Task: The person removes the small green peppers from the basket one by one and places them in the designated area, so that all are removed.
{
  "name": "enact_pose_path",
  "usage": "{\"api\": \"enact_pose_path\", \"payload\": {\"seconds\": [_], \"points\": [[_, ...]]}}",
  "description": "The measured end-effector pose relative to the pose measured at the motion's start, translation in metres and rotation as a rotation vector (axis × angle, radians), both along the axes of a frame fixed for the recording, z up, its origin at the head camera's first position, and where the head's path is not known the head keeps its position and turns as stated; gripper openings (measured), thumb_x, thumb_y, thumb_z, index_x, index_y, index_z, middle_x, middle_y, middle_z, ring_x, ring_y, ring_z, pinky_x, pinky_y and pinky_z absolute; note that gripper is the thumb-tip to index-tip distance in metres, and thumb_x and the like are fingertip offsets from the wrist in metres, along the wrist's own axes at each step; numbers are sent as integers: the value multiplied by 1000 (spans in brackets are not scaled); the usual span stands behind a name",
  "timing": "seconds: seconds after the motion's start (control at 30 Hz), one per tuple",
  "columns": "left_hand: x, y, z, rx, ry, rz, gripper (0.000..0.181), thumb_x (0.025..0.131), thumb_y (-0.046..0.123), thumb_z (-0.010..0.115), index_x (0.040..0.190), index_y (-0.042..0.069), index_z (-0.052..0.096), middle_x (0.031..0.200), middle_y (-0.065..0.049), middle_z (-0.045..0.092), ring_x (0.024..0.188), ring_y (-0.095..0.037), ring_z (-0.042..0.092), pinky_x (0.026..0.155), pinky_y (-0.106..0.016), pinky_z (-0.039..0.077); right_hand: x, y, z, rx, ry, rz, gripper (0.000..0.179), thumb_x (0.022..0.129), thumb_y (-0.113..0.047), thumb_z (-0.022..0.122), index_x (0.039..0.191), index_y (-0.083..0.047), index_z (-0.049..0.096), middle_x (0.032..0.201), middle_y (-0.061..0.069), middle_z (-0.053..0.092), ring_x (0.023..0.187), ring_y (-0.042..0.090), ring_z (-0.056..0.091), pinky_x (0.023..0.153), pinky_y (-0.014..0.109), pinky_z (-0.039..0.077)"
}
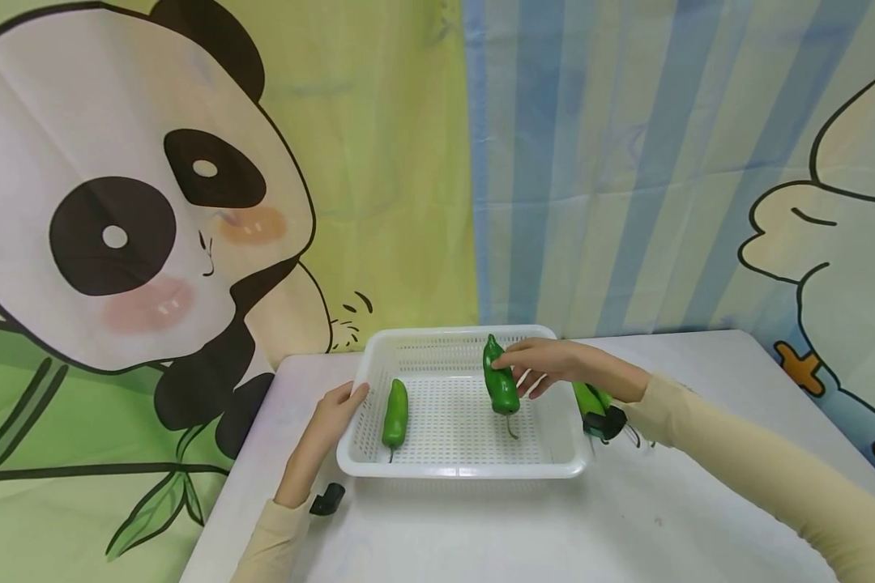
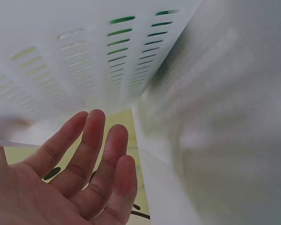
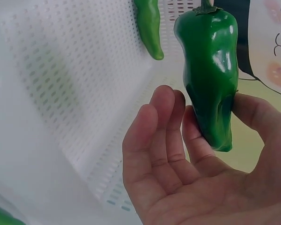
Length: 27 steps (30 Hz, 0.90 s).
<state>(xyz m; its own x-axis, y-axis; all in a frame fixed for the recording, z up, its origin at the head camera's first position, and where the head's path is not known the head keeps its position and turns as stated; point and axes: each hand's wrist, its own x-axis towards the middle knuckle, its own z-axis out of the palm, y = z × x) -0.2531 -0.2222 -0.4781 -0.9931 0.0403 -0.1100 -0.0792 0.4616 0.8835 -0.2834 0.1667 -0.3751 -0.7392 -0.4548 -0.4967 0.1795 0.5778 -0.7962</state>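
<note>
A white perforated plastic basket (image 1: 452,470) stands on the table. My left hand (image 1: 335,414) holds its left rim, thumb over the edge; in the left wrist view the fingers (image 2: 91,159) lie along the outside of the wall. My right hand (image 1: 542,362) pinches a dark green pepper (image 1: 501,380) above the basket's right half. Its tapered tip sits between thumb and fingers, and the stem end points away from the palm in the right wrist view. A lighter green pepper (image 1: 395,414) lies inside the basket at the left.
More green peppers (image 1: 591,398) lie on the table just right of the basket, partly hidden by the right wrist and a black strap piece. Another black piece (image 1: 327,500) is by the left wrist. Behind the white table (image 1: 481,534) hangs a printed panda curtain (image 1: 379,162).
</note>
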Motion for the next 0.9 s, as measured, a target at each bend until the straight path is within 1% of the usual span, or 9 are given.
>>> {"api": "enact_pose_path", "payload": {"seconds": [0.03, 0.17, 0.27, 0.37, 0.5, 0.63, 0.8, 0.9], "points": [[0, 0, 0, 1, -1, 0, 56, 102, 52, 49, 142, 13, 54, 116, -19, 72, 84, -24, 76, 64, -36, 64, 1, 2, 0, -2, -1, 4, 41, 99, -44, 59, 119, -9, 62, 99, 9, 59, 91, 25, 71, 81, 37, 61], [1, 0, -2, 6, -4, 2, 57, 102, 53, 49, 143, 13, 54, 117, -19, 71, 85, -25, 76, 64, -36, 64, 3, 11, -1, -10, -9, 1, 40, 99, -44, 59, 118, -9, 63, 98, 8, 55, 89, 22, 71, 82, 37, 61], [1, 0, -1, 9, -5, 2, 56, 102, 53, 49, 143, 13, 54, 117, -19, 71, 85, -25, 76, 64, -37, 64, 6, 19, -1, -15, -13, -8, 39, 100, -44, 59, 117, -9, 63, 97, 8, 56, 90, 25, 70, 83, 38, 61], [1, 1, -1, 11, -5, 2, 55, 103, 52, 50, 142, 14, 54, 117, -19, 72, 84, -25, 76, 64, -37, 64, 9, 28, 1, -28, -11, -10, 39, 101, -42, 58, 120, -9, 63, 99, 8, 60, 92, 25, 71, 84, 40, 61], [0, 1, 0, 6, -8, 5, 54, 103, 51, 50, 142, 14, 55, 116, -19, 72, 84, -25, 76, 64, -37, 64, 12, 40, 3, -44, 2, 5, 39, 103, -42, 54, 123, -9, 62, 102, 8, 63, 93, 21, 71, 84, 38, 61], [0, 1, 0, 1, -9, 5, 54, 103, 51, 49, 142, 13, 55, 116, -19, 72, 84, -25, 76, 64, -36, 64, 13, 49, 4, -76, -13, 2, 35, 104, -39, 53, 117, -8, 61, 98, 5, 64, 90, 20, 70, 82, 36, 60], [-1, 1, 0, 8, 12, 0, 53, 104, 49, 50, 141, 12, 56, 114, -19, 73, 82, -26, 77, 63, -37, 64, 17, 59, 5, -97, -18, -15, 33, 104, -38, 53, 113, -7, 58, 95, 5, 62, 89, 22, 70, 83, 38, 60], [-1, 2, 0, 10, 17, 1, 52, 103, 48, 50, 140, 12, 57, 113, -19, 73, 82, -26, 77, 63, -37, 64, 20, 66, 4, -100, -10, -25, 35, 104, -39, 54, 116, -7, 59, 98, 6, 63, 94, 25, 70, 85, 39, 60]]}}
